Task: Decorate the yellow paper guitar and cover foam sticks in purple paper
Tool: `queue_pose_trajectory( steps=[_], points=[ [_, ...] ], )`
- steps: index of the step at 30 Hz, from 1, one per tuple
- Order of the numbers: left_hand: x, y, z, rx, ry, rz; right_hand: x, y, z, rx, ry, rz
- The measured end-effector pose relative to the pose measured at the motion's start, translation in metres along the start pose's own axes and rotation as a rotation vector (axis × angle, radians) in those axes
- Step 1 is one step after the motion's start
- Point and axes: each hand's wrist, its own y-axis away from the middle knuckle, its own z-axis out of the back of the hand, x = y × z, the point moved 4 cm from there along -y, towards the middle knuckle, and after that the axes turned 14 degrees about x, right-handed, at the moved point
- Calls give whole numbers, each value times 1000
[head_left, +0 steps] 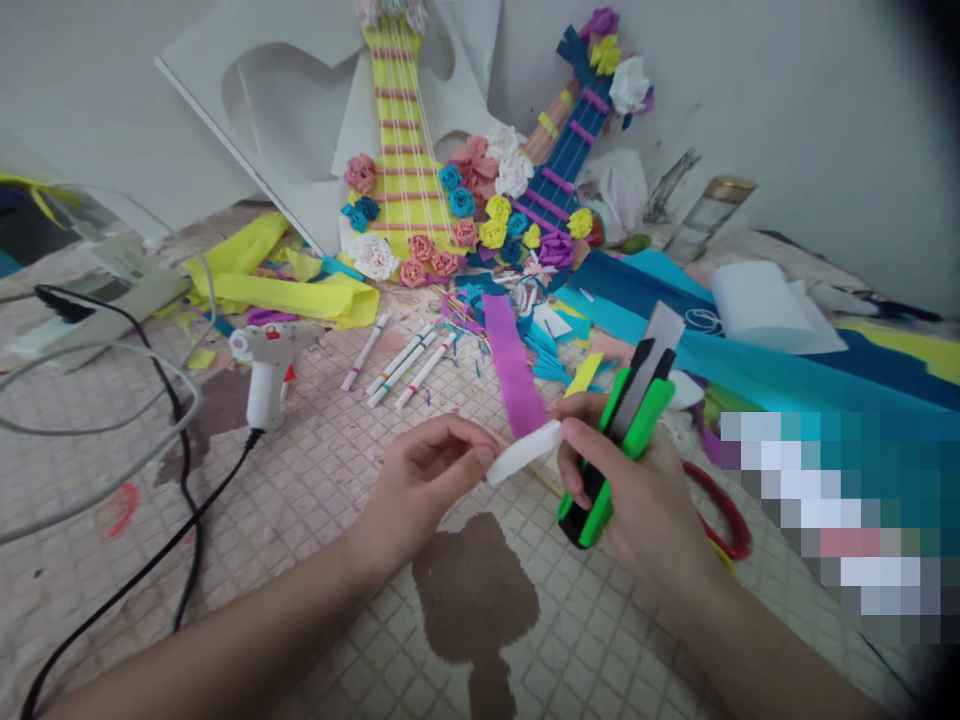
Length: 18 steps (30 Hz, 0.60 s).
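Observation:
A small white strip (523,453) is stretched between my two hands at the middle of the view. My left hand (435,475) pinches its left end between thumb and fingers. The right end is pinched by my right hand (630,470), which also holds a green and black box cutter (619,450) against the palm, its wide blade pointing up and away. Just behind the strip, a purple paper strip (511,360) lies on the tiled-pattern table (337,610).
A white glue gun (264,375) stands at the left with its black cord. Several markers (401,362) lie behind my hands. Red-handled scissors (724,510) are beside my right wrist. Yellow (401,150) and blue (562,160) paper guitars lean at the back.

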Motion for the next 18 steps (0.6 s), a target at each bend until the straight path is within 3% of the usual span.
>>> queue_pose_trajectory(
  steps=[7, 12, 18],
  points=[
    [4, -3, -10, 93, 32, 143, -3, 0, -1, -7, 92, -13],
    [10, -2, -6, 98, 70, 203, -4, 2, -8, 79, 79, -71],
    [10, -2, -10, 149, 110, 192, -3, 3, -11, 152, 123, -117]
  ],
)
